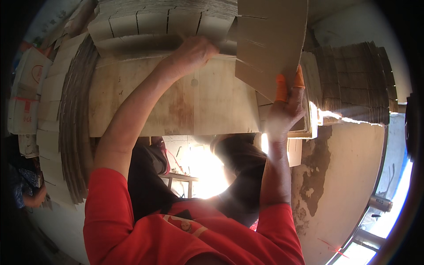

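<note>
- Your right hand [282, 112], at about 2 o'clock in the view, is clamped on the lower corner of a slotted cardboard sheet [269, 39]; orange finger cots [282, 90] cover the thumb and a fingertip that pinch it.
- That sheet is lifted clear of the counter [207, 106] and tilted, its slotted edge toward the stack at 12 o'clock.
- Your left hand [192, 55], at about 12 o'clock, lies palm down with fingers curled over the front edge of the stack of slotted cardboard pieces [163, 24]. It presses on the stack; you cannot tell from here whether it actually grips a piece.
- The two hands are apart, the stack's right end between them.
- As a judgement of progress: one sheet is in hand and off the pile, while the stack at 12 o'clock is thick, so most of the pieces look yet to be handled.
- More flat cardboard lies fanned in a tall pile [75, 119] at 9 o'clock, and another bundle [353, 79] sits at 3 o'clock, past the right hand. Which of these are finished and which are waiting cannot be told.
- The bare wooden counter between your forearms carries no assembled piece that shows.
- At 8 o'clock another person's arm [33, 198] shows at the edge, well apart from your hands.
</note>
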Available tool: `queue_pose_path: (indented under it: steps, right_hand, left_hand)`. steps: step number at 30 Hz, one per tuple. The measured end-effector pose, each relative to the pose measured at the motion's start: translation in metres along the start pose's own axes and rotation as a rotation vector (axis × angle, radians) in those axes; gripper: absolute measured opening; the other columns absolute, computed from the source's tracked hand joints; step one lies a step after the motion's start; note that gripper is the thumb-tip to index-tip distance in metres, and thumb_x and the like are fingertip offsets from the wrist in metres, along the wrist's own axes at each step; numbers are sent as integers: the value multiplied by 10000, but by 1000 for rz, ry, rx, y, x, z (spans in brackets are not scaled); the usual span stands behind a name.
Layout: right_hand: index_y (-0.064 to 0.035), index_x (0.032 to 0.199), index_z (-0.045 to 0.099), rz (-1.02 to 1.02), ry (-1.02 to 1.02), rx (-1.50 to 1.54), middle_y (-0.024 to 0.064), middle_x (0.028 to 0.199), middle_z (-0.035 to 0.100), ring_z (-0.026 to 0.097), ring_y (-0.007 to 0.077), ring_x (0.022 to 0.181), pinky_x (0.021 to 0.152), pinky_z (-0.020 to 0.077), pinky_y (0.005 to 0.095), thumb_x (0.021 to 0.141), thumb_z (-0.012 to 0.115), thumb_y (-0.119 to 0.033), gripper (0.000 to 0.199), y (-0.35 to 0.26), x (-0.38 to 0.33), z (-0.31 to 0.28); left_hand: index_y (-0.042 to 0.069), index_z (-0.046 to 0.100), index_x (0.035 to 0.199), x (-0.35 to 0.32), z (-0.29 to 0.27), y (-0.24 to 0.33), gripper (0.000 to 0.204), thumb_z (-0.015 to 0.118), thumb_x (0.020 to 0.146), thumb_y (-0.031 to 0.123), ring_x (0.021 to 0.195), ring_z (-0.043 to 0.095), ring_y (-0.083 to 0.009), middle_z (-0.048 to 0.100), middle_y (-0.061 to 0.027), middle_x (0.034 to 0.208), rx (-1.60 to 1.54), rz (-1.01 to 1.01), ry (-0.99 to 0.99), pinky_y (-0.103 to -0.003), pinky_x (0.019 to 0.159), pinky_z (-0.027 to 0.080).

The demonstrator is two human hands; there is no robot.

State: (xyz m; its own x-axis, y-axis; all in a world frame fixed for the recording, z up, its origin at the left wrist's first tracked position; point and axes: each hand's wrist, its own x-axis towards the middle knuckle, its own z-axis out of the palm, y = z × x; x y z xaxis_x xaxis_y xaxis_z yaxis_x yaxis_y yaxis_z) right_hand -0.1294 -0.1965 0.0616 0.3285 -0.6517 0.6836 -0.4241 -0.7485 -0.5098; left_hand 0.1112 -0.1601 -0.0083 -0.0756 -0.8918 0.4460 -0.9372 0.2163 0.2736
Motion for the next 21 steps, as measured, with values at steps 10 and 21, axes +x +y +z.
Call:
queue_pose_path:
  steps: [10, 21]
  right_hand:
    - [-2, 1337, 429, -40, 11, 89, 132, 1220, 599, 626, 162, 1004, 854, 504, 243, 859, 515, 139, 505, 12, -11, 9]
    - [41, 1329, 418, -66, 0, 65, 164, 1226, 585, 618, 185, 1027, 863, 506, 258, 818, 496, 204, 542, 11, -8, 0]
  left_hand:
    - [14, 535, 712, -1, 17, 8, 56, 557, 712, -37, 713, 587, -305, 567, -120, 792, 233, -106, 197, -413, 549, 485]
    - [23, 551, 697, 0, 6, 21, 60, 593, 678, -15, 662, 567, -252, 541, -92, 617, 321, -3, 37, -358, 512, 469]
